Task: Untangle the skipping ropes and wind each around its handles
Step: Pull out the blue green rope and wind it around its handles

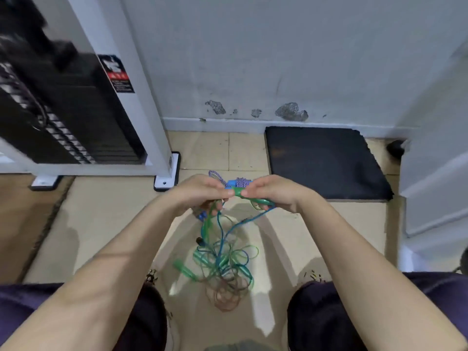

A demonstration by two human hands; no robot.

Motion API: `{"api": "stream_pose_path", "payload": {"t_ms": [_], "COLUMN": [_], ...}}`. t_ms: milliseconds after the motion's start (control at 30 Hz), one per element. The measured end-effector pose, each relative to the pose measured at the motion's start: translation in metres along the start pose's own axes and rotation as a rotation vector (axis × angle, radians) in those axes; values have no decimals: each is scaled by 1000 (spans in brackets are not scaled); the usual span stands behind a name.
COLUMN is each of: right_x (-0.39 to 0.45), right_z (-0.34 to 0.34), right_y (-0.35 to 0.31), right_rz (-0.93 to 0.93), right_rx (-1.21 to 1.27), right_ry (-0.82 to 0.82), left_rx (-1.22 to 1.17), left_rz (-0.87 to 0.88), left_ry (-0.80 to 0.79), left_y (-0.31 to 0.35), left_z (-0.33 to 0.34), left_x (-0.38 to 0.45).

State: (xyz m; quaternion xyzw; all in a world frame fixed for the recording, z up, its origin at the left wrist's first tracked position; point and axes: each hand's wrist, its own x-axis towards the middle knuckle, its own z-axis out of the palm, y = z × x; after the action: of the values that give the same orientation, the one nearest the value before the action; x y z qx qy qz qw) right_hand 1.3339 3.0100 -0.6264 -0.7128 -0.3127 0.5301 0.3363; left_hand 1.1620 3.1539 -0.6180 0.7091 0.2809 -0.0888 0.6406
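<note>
A tangle of skipping ropes [224, 267] lies on the tiled floor between my knees, with green, blue and brownish cords looped together and a green handle [186, 269] at its left. Strands rise from it to my hands. My left hand [200, 192] and my right hand [272, 192] are raised side by side, both pinching a green handle [238, 191]. Behind the fingers sit a blue handle [231, 183] and a purple-and-white braided rope [243, 182]. Another blue piece [200, 217] hangs under my left hand.
A white-framed weight machine [83, 127] with a black weight stack stands at the left, its feet on the floor. A dark mat [326, 160] lies against the wall at the right. A white door or panel [435, 173] borders the far right.
</note>
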Motion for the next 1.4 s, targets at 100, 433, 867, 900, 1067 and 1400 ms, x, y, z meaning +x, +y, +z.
{"api": "stream_pose_path", "payload": {"t_ms": [100,433,867,900,1067,1400], "right_x": [-51,-154,-135,-134,-130,-135], "right_z": [-6,1,28,28,30,22], "right_y": [-46,-96,-77,-78,-77,-80], "right_rz": [-132,-487,-573,-557,-538,-602], "right_rx": [-14,-59,-277,-239,-96,596], "right_ry": [69,292,290,270,251,132], "left_rx": [11,-147,94,138,145,89], "left_rz": [128,402,436,466,517,228], "left_ry": [-16,205,237,258,365,-98], "left_y": [53,94,87,87,83,72], "left_z": [-2,16,31,29,31,33], "left_x": [-49,-145,-132,-131,-119,-113]}}
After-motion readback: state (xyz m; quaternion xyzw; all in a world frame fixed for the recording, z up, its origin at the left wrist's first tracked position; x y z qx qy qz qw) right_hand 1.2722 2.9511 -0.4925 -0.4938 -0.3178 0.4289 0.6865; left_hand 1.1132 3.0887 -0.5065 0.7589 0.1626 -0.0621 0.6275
